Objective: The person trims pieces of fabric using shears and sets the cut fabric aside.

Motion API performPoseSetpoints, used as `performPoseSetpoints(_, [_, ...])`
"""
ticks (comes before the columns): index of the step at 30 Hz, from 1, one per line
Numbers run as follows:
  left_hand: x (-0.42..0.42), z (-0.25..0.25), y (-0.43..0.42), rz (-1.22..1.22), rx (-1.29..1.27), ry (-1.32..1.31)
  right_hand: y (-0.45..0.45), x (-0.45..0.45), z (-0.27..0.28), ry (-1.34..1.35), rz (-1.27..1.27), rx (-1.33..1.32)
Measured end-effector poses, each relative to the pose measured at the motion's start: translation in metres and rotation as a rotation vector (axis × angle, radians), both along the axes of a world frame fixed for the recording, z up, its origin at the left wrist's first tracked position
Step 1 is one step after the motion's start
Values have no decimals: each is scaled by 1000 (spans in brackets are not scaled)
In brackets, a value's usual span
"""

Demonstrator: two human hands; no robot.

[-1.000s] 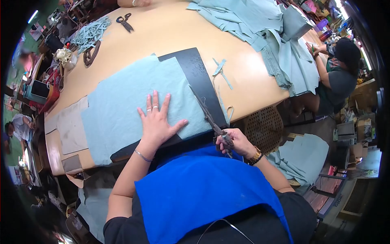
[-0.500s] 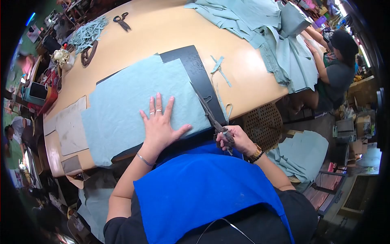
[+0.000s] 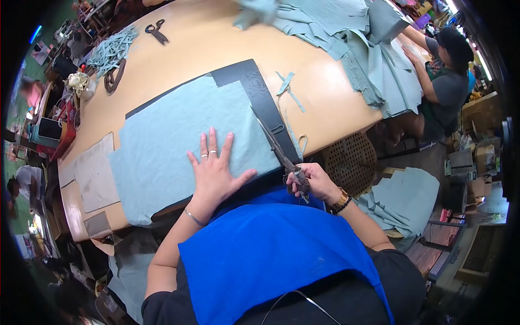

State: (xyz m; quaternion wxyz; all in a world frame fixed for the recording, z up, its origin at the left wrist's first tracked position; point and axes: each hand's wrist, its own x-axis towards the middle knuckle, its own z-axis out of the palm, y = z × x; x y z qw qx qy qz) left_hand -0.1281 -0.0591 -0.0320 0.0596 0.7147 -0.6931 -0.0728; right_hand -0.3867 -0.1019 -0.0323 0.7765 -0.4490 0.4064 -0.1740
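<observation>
My left hand [image 3: 214, 172] lies with spread fingers on a large light blue-green sheet [image 3: 162, 135], pressing near its front right part. Under the sheet is a black board [image 3: 244, 76], showing along the back and right. My right hand [image 3: 309, 181] grips dark scissors [image 3: 279, 154] with wrapped handles. Their long blades point up and left along the sheet's right edge. Whether the blades are parted is hard to tell. A small dark loop lies on the board just right of the blades.
Thin scraps [image 3: 290, 89] lie right of the board. At the back left are other scissors [image 3: 156, 31] and a strip pile [image 3: 114, 49]. Stacked blue-green sheets [image 3: 346, 59] cover the back right. Grey pattern pieces [image 3: 95, 173] lie left. A person [image 3: 452, 70] works at the right.
The sheet and board have shifted slightly in view, with more black showing along the back. A blurred blue-green piece has appeared at the table's far side. My hands keep nearly the same pose.
</observation>
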Motion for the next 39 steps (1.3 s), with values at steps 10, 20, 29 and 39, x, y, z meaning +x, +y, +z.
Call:
performPoseSetpoints(10, [13, -3, -12, 54, 1, -32, 5, -5, 0, -23, 1, 14])
performPoseSetpoints(20, [4, 0, -3, 35, 18, -34, 8, -2, -5, -21, -45, -15])
performPoseSetpoints(29, [-3, 5, 5, -4, 32, -17, 4, 3, 0, 1, -67, -10])
performPoseSetpoints(39, [-3, -2, 6, -28, -9, -15, 8, -3, -9, -23, -57, -49])
